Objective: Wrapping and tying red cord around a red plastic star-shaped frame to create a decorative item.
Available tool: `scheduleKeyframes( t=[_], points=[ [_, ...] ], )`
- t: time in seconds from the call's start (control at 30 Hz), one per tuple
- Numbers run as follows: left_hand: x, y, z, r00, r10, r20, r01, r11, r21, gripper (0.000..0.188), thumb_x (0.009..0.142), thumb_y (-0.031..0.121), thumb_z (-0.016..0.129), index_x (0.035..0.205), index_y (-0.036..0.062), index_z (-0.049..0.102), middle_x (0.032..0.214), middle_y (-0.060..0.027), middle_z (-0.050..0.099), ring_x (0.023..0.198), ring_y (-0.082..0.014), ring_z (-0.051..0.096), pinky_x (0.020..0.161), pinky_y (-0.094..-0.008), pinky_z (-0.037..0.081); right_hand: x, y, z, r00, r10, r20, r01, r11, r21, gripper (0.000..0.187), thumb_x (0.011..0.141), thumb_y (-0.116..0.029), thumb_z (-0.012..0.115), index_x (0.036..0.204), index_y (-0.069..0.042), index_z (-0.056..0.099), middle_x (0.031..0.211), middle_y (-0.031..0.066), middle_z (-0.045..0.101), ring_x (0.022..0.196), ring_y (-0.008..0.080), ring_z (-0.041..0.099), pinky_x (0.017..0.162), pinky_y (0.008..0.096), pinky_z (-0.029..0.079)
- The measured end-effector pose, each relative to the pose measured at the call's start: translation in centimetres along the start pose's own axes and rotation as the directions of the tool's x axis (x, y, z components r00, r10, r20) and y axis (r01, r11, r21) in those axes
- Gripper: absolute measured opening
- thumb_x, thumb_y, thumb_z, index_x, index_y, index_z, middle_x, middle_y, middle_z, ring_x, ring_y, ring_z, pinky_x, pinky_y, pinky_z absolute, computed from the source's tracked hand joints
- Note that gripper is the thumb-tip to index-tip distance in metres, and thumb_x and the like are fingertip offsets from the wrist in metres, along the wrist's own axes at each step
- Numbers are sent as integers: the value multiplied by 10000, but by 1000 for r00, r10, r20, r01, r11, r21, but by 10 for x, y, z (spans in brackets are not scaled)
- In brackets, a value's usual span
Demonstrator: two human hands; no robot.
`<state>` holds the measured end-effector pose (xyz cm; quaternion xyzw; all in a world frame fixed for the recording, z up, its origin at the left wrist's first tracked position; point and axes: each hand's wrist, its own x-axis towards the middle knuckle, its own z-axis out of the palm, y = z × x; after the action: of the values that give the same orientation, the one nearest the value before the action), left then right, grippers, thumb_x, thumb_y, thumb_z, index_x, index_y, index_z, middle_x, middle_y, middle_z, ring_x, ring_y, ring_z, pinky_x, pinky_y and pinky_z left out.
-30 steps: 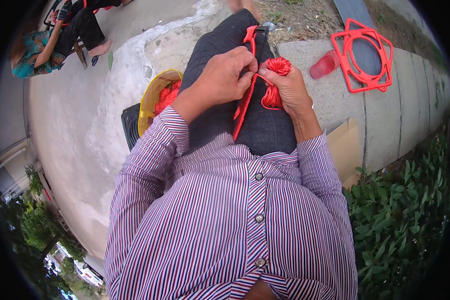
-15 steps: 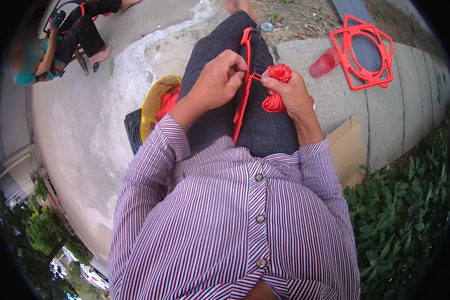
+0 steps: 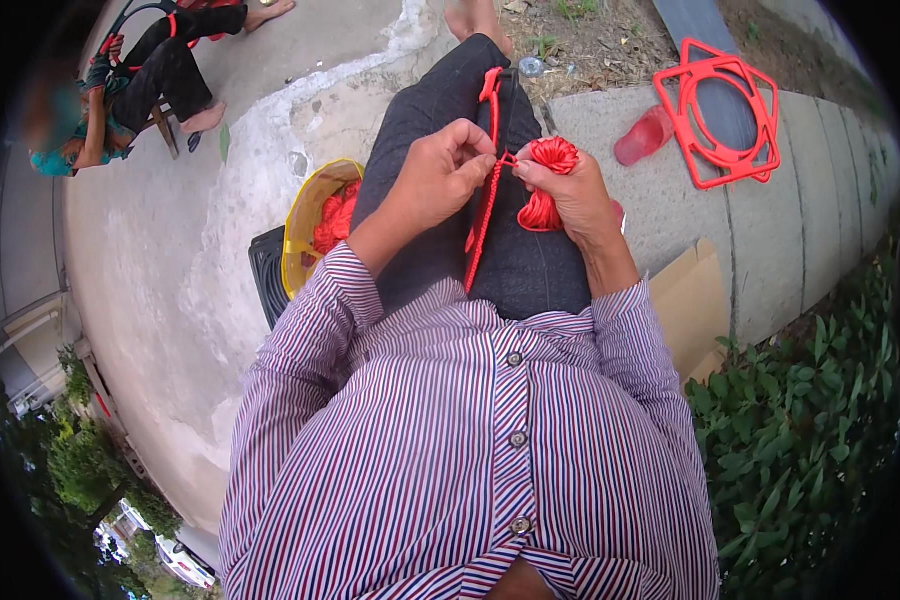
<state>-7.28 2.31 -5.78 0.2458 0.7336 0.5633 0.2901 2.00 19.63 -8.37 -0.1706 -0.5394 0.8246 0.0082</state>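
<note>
Yellow container: red bundle inside | left hand grip: pinching cord | right hand: pinching hank

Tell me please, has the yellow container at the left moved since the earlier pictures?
No, in no direction: the yellow container keeps its place beside the black object, next to the same white patch on the concrete ground.

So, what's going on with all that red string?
Someone in a striped shirt is working with red cord. The right hand grips a red cord bundle, and a short bit of cord stretches from it to a long red strip lying over the dark trousers. The left hand's fingertips are right by that strip. More red cord sits in a yellow container on the left.
</note>
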Motion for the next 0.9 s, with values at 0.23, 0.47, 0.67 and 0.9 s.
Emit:
scheduleKeyframes(
  t=[0.23,0.47,0.67,0.9],
  points=[
    [0,1,4,999,-34,-34,32,998,-50,52,851,8,595,889,3,560,753,7,566,661,-43,527,596,-217,447,2,2,0,1000,10,22,-9,1000,-22,147,792,-48,714,920,-12,652,810,-4,635,687,61,564,626,203,458],
    [-1,2,6,999,-35,-39,32,996,-80,65,843,-9,596,894,1,557,765,0,569,672,-48,534,608,-219,452,1,-1,2,999,-23,43,25,999,-42,124,808,-22,691,924,-15,651,817,-19,630,709,45,559,642,193,454],
    [-1,5,7,998,-34,-53,31,998,-47,70,845,-11,596,902,-2,555,768,-6,574,682,-50,546,619,-220,461,4,-1,5,998,-52,-27,51,999,-18,126,820,-18,681,942,-15,649,852,-13,639,753,46,573,678,190,468],
    [-3,8,8,997,-39,-71,38,999,-21,80,844,-12,599,910,-3,555,773,-11,577,674,-53,547,613,-220,463,4,0,5,999,-46,29,46,999,12,148,822,-16,681,965,-11,642,887,1,647,789,56,589,709,195,483]
  ],
)
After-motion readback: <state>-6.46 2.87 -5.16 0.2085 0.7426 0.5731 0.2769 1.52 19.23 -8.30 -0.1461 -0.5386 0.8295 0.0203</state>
